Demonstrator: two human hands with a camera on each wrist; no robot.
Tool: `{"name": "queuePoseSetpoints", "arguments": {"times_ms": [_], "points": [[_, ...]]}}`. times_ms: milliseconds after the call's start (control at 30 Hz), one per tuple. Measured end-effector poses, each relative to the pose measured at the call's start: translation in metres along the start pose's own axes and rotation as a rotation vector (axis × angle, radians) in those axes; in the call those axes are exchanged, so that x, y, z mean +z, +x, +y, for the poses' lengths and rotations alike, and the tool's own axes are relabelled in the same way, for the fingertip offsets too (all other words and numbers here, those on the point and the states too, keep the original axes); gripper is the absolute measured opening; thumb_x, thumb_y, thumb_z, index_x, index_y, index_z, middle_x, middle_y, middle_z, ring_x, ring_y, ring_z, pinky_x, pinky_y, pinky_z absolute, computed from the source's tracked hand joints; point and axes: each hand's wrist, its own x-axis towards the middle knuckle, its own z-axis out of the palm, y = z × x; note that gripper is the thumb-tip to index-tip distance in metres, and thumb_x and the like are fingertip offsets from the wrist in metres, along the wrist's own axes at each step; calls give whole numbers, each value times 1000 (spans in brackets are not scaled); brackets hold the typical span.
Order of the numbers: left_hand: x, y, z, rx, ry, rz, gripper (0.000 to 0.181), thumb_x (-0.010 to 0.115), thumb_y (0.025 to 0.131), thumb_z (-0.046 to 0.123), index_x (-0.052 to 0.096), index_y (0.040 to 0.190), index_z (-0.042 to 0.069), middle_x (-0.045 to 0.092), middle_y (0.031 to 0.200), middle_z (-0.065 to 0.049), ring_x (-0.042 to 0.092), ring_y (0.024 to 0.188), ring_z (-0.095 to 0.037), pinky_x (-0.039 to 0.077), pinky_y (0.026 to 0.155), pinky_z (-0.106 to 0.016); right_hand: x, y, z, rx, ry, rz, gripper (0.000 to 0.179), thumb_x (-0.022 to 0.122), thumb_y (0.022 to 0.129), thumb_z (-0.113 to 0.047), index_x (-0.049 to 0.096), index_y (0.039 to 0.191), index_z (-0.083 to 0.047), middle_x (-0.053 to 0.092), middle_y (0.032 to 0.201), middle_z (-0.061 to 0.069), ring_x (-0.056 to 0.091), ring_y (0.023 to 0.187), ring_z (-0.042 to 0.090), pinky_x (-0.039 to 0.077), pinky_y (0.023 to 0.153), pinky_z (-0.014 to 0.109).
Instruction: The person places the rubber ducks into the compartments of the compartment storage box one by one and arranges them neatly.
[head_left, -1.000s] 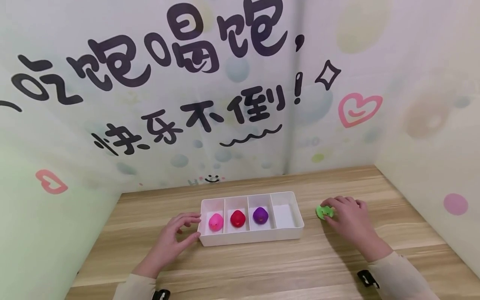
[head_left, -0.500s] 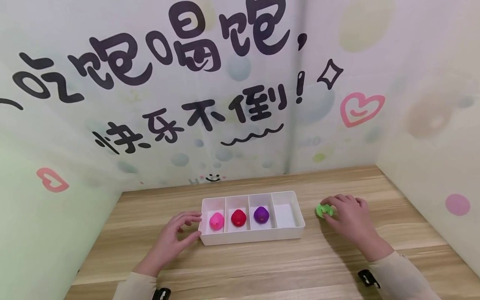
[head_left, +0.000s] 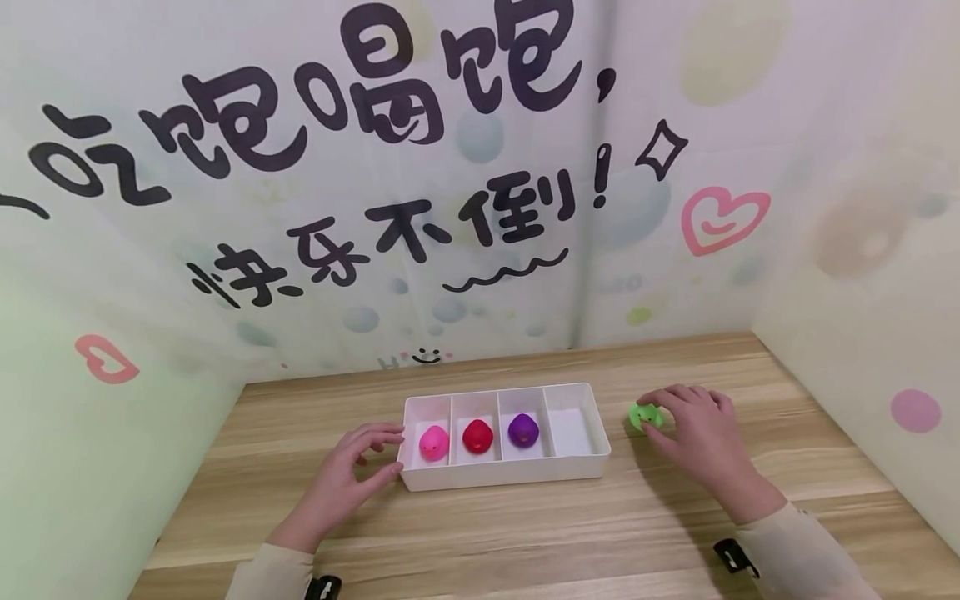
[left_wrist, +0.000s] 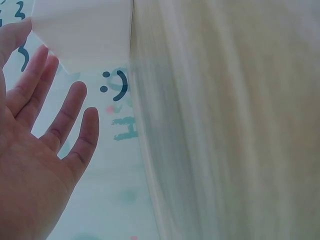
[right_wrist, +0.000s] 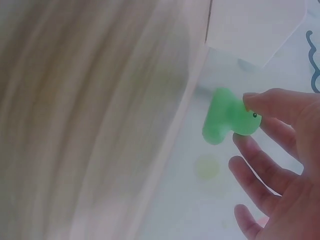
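In the head view, a white box with a row of compartments stands on the wooden table. A pink rubber duck, a red rubber duck and a purple rubber duck each sit in their own compartment; the rightmost one holds nothing. My left hand touches the box's left end with thumb and fingertips, its fingers loosely extended. To the right of the box, my right hand pinches a green rubber duck by the head between thumb and fingers. In the right wrist view the duck's base appears just off the table.
The wooden table is bounded by a printed back wall and a side wall on the right. A pale green wall closes the left side. Each forearm bears a black strap.
My right hand has raised the green duck slightly and shifted it a little to the left. My left hand stays at the box's end. The view has tilted slightly.
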Motion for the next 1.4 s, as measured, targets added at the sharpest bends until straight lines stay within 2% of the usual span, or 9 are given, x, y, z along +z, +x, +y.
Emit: {"name": "queuePoseSetpoints", "arguments": {"times_ms": [567, 800, 1067, 1400], "points": [[0, -1, 4, 14, -14, 2, 33, 81, 90, 15, 71, 120, 13, 66, 137, 2, 59, 102, -21, 52, 81, -37, -7, 8, -14, -35, 38, 48, 30, 86, 78, -17, 74, 106, -19, 73, 105, 5, 61, 101, 34, 35, 90, 58], [0, -1, 2, 13, -18, 4, 32, 81, 90, 15, 71, 120, 13, 66, 136, 4, 59, 102, -21, 52, 81, -36, -8, 10, -20, -36, 52, 59, 31, 86, 79, -16, 74, 107, -19, 72, 106, 5, 61, 100, 33, 35, 92, 58], [0, -1, 4, 1, -11, -1, 32, 81, 90, 19, 71, 120, 20, 66, 138, 2, 58, 103, -18, 52, 82, -37, -10, 13, -30, -49, 83, 83, 32, 88, 78, -13, 75, 106, -19, 73, 105, 5, 61, 99, 32, 34, 91, 59], [-1, -1, 5, -12, -8, -1, 33, 81, 90, 14, 71, 121, 15, 66, 137, 2, 58, 103, -18, 52, 82, -37, -12, 16, -43, -79, 98, 97, 32, 88, 78, -13, 75, 106, -20, 72, 105, 3, 61, 99, 30, 32, 95, 60]]}}
